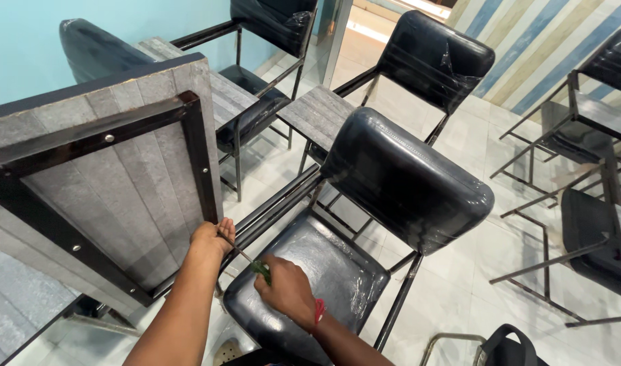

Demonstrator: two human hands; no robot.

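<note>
Grey laminate writing board (pixel 120 183) stands tilted up; we judge screw-driving underway at its lower corner, left hand (pixel 212 240) pinching the shaft tip, right hand (pixel 286 291) clenched on the green-handled screwdriver (pixel 256 266); next we need steady axial pressure.

Both forearms are bare from the bottom edge of the view up to the hands; no sleeve shows on either. The left hand (pixel 212 238) wears no glove, ring or watch that can be seen. The right hand (pixel 286 290) is bare too, and just behind it, at the wrist, sits a red thread band (pixel 318 311), thin and bunched, with loose strands at the outer side. No other clothing of the person can be made out.
</note>
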